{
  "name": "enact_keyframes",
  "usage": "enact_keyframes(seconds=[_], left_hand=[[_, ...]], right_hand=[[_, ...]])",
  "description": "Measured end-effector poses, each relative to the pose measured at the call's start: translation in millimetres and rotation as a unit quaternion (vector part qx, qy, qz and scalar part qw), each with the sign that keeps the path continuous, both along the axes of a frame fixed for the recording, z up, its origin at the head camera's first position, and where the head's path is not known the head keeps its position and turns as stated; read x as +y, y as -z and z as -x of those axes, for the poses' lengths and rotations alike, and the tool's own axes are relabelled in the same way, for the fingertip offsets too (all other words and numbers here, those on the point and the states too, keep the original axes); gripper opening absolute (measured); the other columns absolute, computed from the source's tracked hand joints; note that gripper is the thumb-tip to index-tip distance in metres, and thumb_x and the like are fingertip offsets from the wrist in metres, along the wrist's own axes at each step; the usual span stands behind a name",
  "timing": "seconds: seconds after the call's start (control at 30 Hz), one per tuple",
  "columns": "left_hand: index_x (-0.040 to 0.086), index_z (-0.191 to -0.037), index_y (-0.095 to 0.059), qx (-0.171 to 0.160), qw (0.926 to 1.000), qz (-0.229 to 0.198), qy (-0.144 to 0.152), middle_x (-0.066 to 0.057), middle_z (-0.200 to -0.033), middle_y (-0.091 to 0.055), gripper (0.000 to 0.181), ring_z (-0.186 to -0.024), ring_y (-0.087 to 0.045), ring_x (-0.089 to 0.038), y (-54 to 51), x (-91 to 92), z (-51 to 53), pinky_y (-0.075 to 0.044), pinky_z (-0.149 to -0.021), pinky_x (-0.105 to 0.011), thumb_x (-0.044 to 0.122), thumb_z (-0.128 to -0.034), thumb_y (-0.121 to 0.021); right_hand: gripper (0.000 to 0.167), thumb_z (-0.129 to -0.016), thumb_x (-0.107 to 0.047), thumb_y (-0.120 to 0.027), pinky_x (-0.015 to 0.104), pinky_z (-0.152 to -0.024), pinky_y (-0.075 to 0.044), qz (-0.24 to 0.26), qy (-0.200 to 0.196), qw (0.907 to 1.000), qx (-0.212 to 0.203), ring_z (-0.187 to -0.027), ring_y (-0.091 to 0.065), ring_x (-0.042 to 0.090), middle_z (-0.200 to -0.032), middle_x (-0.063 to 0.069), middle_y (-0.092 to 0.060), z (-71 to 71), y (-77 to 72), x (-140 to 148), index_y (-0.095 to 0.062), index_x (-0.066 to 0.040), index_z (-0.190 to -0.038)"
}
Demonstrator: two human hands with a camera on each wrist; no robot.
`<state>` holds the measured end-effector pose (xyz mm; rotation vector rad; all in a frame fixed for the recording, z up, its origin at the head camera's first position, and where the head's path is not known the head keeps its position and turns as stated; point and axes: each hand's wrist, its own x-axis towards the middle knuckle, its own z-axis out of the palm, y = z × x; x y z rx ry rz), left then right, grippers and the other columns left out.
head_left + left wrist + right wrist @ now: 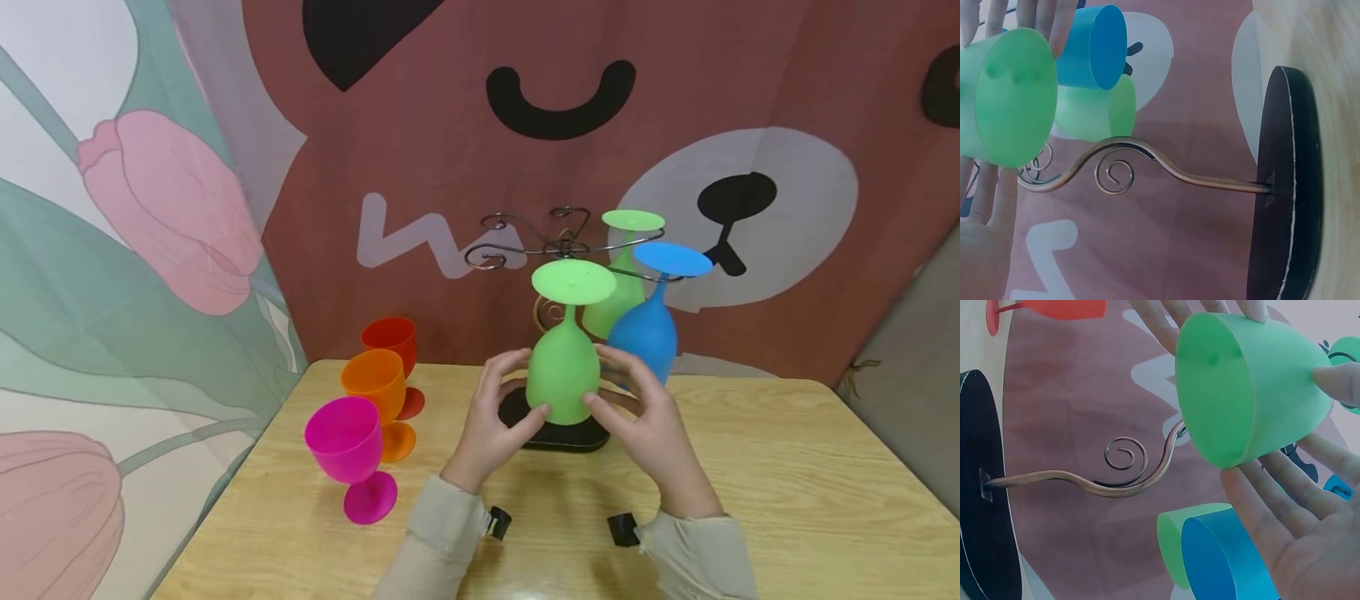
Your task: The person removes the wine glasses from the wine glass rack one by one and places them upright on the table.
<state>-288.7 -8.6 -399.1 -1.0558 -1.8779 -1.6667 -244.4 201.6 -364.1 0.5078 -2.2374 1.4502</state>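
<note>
Upside down between my two hands is a green plastic wine glass (564, 371), its round foot uppermost and its mouth facing down. My left hand (498, 417) holds the bowl from the left and my right hand (637, 412) from the right, thumbs on the near side. Behind it rises a metal stemware rack (566, 247) with curled arms; whether the held glass touches an arm cannot be told. From the rack's right side hang a blue wine glass (647, 333) and a second green wine glass (615, 296), both inverted. The rack's black base (1285, 187) rests on the table.
Along the table's left side, a magenta goblet (347, 442), an orange goblet (375, 385) and a red goblet (392, 340) stand upright in a row. A patterned cloth (420, 100) hangs right behind the wooden table (787, 467).
</note>
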Motion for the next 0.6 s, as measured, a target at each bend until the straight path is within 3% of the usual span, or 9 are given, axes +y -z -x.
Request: enact_keyframes(seconds=[0.23,0.6], left_hand=[[0.006,-0.144,-0.045,0.007,0.9999,-0.011,0.005,-0.015,-0.142,-0.045,0.065,-0.129,-0.049,-0.03,3.1,-0.1,3.7,-0.053,-0.101,-0.04,-0.003,-0.087,-0.074],[0.008,-0.148,-0.046,-0.032,0.9987,-0.034,0.019,-0.013,-0.144,-0.043,0.065,-0.132,-0.048,-0.029,2.7,-0.6,1.9,-0.047,-0.108,-0.04,-0.005,-0.0892,-0.071]], right_hand=[[0.057,-0.095,-0.008,-0.071,0.022,-0.095,-0.054,-0.001,0.008,0.9998,0.018,-0.119,-0.056,0.0,-0.142,0.007,-0.056,-0.3,0.1,-2.6,-0.051,-0.015,-0.149],[0.055,-0.097,-0.011,-0.069,0.015,-0.09,-0.052,0.012,0.02,0.9997,0.012,-0.115,-0.058,0.0,-0.141,0.009,-0.057,0.5,1.2,-7.6,-0.052,-0.013,-0.149]])
